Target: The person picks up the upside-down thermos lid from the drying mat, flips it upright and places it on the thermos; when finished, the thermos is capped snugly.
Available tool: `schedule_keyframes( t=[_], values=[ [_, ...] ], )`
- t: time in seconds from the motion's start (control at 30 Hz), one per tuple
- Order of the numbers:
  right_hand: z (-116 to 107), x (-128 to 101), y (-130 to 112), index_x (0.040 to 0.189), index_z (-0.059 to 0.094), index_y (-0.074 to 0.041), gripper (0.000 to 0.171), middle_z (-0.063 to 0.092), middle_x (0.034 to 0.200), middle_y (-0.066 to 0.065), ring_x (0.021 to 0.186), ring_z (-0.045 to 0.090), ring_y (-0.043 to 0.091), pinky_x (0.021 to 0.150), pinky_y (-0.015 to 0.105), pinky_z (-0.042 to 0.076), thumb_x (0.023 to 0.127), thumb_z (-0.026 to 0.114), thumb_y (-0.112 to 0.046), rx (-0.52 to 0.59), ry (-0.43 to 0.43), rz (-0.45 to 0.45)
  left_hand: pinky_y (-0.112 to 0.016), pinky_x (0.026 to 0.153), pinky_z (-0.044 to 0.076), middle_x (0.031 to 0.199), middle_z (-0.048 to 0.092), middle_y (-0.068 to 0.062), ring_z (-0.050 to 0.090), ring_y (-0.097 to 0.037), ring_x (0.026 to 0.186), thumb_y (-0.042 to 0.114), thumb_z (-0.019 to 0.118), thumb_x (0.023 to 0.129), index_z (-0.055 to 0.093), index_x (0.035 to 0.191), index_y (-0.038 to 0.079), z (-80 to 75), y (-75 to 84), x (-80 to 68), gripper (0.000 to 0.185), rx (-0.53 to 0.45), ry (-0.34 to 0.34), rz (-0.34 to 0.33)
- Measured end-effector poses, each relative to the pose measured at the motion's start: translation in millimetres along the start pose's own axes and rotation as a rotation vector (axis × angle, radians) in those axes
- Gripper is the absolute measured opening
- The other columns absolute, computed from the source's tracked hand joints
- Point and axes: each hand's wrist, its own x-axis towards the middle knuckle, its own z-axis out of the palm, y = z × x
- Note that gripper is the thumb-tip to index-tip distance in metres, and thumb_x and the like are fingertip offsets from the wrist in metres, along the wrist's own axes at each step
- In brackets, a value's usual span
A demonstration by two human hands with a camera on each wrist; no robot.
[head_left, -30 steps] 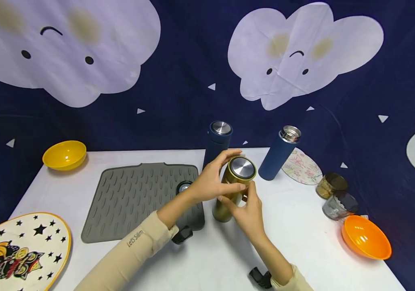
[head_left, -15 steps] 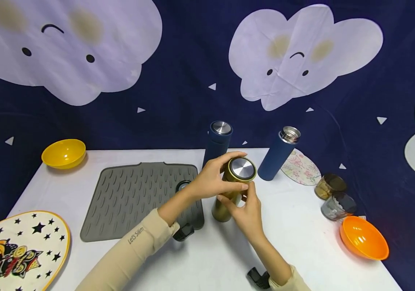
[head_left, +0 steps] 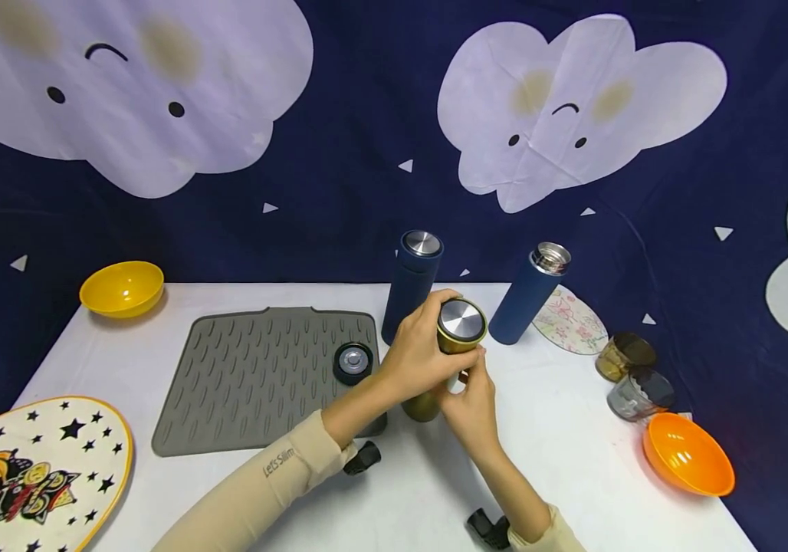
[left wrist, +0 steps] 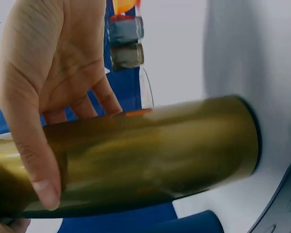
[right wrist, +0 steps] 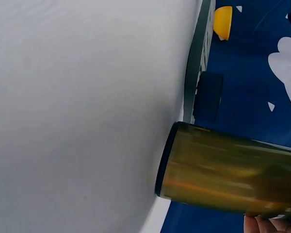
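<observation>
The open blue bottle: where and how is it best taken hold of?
Probably around mid-body of the open blue bottle, coming from its near right side: the body is a straight cylinder standing on its base, the shiny metal mouth has no lid, and the gold bottle is at its left.

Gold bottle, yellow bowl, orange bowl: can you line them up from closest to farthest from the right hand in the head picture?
1. Gold bottle: middle, touching the right hand.
2. Orange bowl: on the right.
3. Yellow bowl: far back on the left.
</observation>
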Motion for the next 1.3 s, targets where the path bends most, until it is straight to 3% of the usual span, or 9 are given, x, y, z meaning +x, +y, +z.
schedule_keyframes(
  t=[0.3, 0.53, 0.6, 0.73, 0.83, 0.9, 1.0, 1.13, 1.3],
  values=[
    [1, -1, 1, 0.122, 0.053, 0.002, 0.056, 0.066, 0.111, 0.019, 0.105, 0.062, 0.034, 0.087, 0.051, 0.053, 0.071, 0.075, 0.002, -0.002, 0.012, -0.012, -0.032, 0.086, 0.056, 0.113, 0.066, -0.012, 0.068, -0.023, 0.102, 0.019, 0.086, 0.074, 0.047, 0.128, 0.005, 2.8, -2.5, 0.7, 0.068, -0.020, 0.012, 0.006],
    [1, -2, 2, 0.119, 0.055, 0.002, 0.053, 0.066, 0.111, 0.019, 0.104, 0.064, 0.034, 0.088, 0.052, 0.054, 0.069, 0.071, 0.004, 0.020, 0.035, -0.022, -0.036, 0.090, 0.054, 0.116, 0.063, -0.010, 0.065, -0.023, 0.106, 0.028, 0.089, 0.072, 0.046, 0.128, 0.007, 8.4, 1.3, 0.8, 0.074, -0.013, 0.050, -0.042],
    [1, -2, 2, 0.120, 0.054, 0.001, 0.052, 0.066, 0.112, 0.019, 0.104, 0.063, 0.035, 0.086, 0.052, 0.053, 0.071, 0.072, 0.004, 0.026, 0.028, -0.041, -0.037, 0.095, 0.051, 0.125, 0.059, -0.009, 0.061, -0.022, 0.112, 0.027, 0.087, 0.073, 0.043, 0.134, 0.010, 4.9, -0.3, 1.3, 0.078, -0.079, -0.009, -0.057],
    [1, -1, 2, 0.121, 0.051, -0.002, 0.054, 0.065, 0.117, 0.016, 0.108, 0.063, 0.033, 0.087, 0.051, 0.052, 0.075, 0.081, -0.006, 0.031, 0.018, -0.064, -0.039, 0.106, 0.044, 0.149, 0.045, -0.005, 0.051, -0.020, 0.128, 0.015, 0.081, 0.078, 0.034, 0.150, 0.015, -11.0, -6.6, 4.8, 0.086, -0.256, -0.200, -0.060],
    [1, 0, 2, 0.121, 0.050, -0.005, 0.057, 0.066, 0.119, 0.011, 0.111, 0.062, 0.028, 0.090, 0.048, 0.051, 0.076, 0.085, -0.015, 0.043, 0.012, -0.050, -0.035, 0.108, 0.043, 0.148, 0.049, -0.004, 0.054, -0.018, 0.127, 0.010, 0.081, 0.078, 0.039, 0.149, 0.012, -21.3, -11.5, 10.5, 0.082, -0.316, -0.273, -0.048],
    [2, 0, 1, 0.121, 0.051, -0.007, 0.057, 0.066, 0.119, 0.010, 0.111, 0.062, 0.026, 0.091, 0.047, 0.051, 0.077, 0.085, -0.018, 0.052, 0.007, -0.038, -0.032, 0.103, 0.047, 0.137, 0.057, -0.005, 0.059, -0.017, 0.119, 0.011, 0.086, 0.075, 0.046, 0.141, 0.009, -23.0, -13.6, 13.2, 0.077, -0.309, -0.262, -0.049],
    [2, -1, 1, 0.122, 0.051, -0.007, 0.058, 0.066, 0.118, 0.010, 0.110, 0.062, 0.025, 0.090, 0.047, 0.051, 0.076, 0.085, -0.017, 0.059, 0.006, -0.030, -0.030, 0.099, 0.049, 0.126, 0.058, -0.003, 0.059, -0.017, 0.114, 0.016, 0.091, 0.070, 0.050, 0.135, 0.009, -19.1, -12.1, 14.5, 0.077, -0.253, -0.203, -0.074],
    [2, -2, 0, 0.124, 0.053, -0.005, 0.058, 0.066, 0.114, 0.013, 0.105, 0.062, 0.026, 0.089, 0.046, 0.051, 0.075, 0.083, -0.011, 0.052, 0.010, -0.020, -0.031, 0.095, 0.049, 0.119, 0.054, -0.003, 0.055, -0.016, 0.111, 0.023, 0.091, 0.067, 0.054, 0.128, 0.012, -8.4, -8.1, 15.4, 0.072, -0.157, -0.131, -0.093],
    [2, -2, 1, 0.123, 0.053, 0.000, 0.054, 0.066, 0.108, 0.016, 0.100, 0.062, 0.028, 0.087, 0.046, 0.052, 0.077, 0.080, -0.007, 0.030, 0.019, -0.021, -0.029, 0.088, 0.052, 0.112, 0.064, -0.001, 0.063, -0.016, 0.101, 0.024, 0.091, 0.066, 0.054, 0.120, 0.013, 4.0, -5.4, 12.2, 0.066, -0.144, -0.020, -0.127]
  ],
)
